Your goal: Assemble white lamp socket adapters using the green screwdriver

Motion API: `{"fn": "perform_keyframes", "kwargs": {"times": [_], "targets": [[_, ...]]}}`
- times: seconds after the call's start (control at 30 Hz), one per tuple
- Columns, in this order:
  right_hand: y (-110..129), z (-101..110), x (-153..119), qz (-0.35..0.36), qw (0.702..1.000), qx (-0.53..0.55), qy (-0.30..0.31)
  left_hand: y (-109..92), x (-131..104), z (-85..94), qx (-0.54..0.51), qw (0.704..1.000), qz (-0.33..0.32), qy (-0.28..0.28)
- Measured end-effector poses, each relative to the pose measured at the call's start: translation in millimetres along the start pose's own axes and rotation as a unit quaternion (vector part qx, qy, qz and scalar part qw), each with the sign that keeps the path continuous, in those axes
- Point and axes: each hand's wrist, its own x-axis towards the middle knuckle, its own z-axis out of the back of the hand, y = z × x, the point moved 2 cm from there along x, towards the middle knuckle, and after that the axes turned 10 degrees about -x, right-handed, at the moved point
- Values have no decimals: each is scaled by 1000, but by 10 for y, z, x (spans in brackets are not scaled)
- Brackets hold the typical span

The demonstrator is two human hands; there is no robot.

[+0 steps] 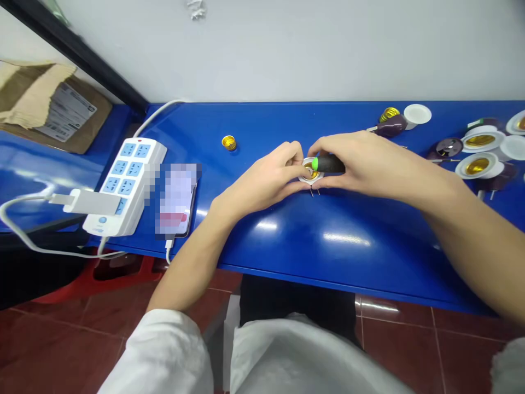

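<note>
Between my two hands is a white lamp socket [305, 178] with a brass-coloured threaded lining and thin metal prongs pointing toward me. My left hand [268, 178] is closed on its left side, with a finger at the opening. A screwdriver [331, 163] with a black and green handle lies in my right hand [361, 161], whose thumb and fingers also reach the socket's right side. The screwdriver's tip is hidden. To the left on the blue table stands a loose gold threaded shell [229, 143].
A white power strip [135, 189] with a plugged-in charger [96, 202] and a phone [178, 202] lie at the left. A cardboard box [77, 117] is beyond them. Several sockets [478, 166] and a white round cap [417, 114] are at the right. A wall [287, 54] borders the back edge.
</note>
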Motion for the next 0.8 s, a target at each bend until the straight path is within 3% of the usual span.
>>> {"fn": "perform_keyframes", "kwargs": {"times": [0.33, 0.8], "targets": [[-5, 6, -24, 6, 1000, 5, 2, 13, -26, -20, 61, 995, -78, -16], [-78, -45, 3, 31, 999, 26, -2, 27, -22, -47, 127, 985, -111, -43]]}}
